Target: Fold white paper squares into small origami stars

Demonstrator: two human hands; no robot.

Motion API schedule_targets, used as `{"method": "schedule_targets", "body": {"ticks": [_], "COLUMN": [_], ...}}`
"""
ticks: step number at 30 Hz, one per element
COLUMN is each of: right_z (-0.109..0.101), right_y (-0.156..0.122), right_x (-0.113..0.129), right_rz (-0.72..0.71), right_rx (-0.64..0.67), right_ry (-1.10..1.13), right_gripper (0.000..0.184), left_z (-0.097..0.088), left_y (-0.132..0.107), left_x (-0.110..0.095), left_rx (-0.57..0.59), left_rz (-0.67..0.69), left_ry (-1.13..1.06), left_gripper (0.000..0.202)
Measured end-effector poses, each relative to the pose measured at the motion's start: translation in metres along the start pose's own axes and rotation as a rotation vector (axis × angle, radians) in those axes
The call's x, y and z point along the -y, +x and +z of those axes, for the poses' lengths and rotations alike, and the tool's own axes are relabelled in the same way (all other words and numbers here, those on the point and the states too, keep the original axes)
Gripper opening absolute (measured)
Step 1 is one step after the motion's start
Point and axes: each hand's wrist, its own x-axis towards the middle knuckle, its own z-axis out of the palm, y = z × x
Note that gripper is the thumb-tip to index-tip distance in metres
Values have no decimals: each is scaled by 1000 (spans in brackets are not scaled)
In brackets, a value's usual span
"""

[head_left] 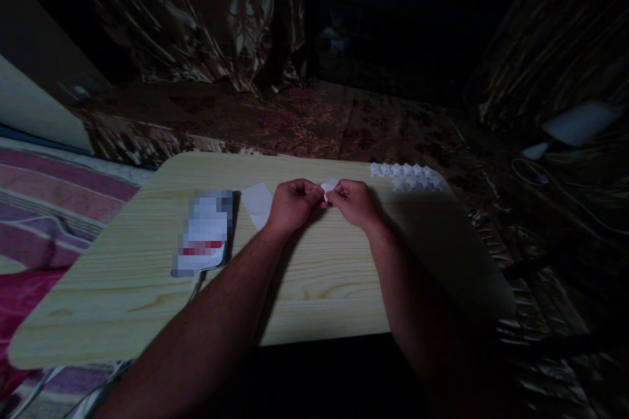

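Observation:
A small white piece of folded paper (330, 184) is pinched between both hands over the far middle of the wooden table. My left hand (295, 204) is closed, its thumb and fingertips on the paper's left edge. From the other side my right hand (354, 201) grips the same piece, also closed. The fingertips hide part of the paper, so its exact shape is unclear. Just left of my left hand lies a flat white sheet of paper (256, 201). Beyond my right hand, several small white folded paper pieces (407, 170) stand in two rows.
A phone (206, 229), its screen blurred out, lies on the left of the table (324, 288) with a cable (195, 287) at its near end. Striped bedding (59, 209) is beside the table. Patterned curtains (236, 13) hang behind, and a white lamp (580, 124) stands at right.

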Motion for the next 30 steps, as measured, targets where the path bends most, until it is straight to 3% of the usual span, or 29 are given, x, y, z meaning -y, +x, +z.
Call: {"method": "schedule_targets", "body": {"ticks": [30], "right_z": [0], "right_y": [0], "right_x": [3], "right_rz": [26], "right_rx": [-1], "right_ry": [-26], "right_gripper": [15], "left_z": [0], "left_y": [0], "left_x": [0], "left_rx": [1], "left_rz": [-5], "left_ry": [2], "left_gripper": [35]}}
